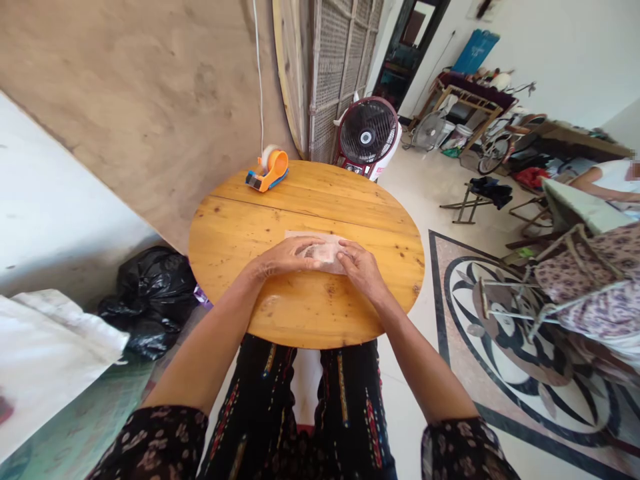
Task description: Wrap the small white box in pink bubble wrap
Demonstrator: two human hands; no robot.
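Note:
A thin, whitish see-through plastic wrapper [326,252] is on the round wooden table [305,307] in front of me. Something pale seems to be inside it, too blurred to name. My left hand [287,256] curves around its left end, thumb on the near side and fingers on the far side. At the right end, my right hand [361,268] grips the wrapper with bent fingers and thumb. An orange tape dispenser [273,172] with a roll of clear tape stands at the table's far left edge.
A dark red and white fan [367,137] stands just behind the table. Black plastic bags [155,293] lie on the floor at left. To the right, a person [610,183] sits by a folding stool and a patterned cloth [575,283]. A bicycle [500,143] is farther back.

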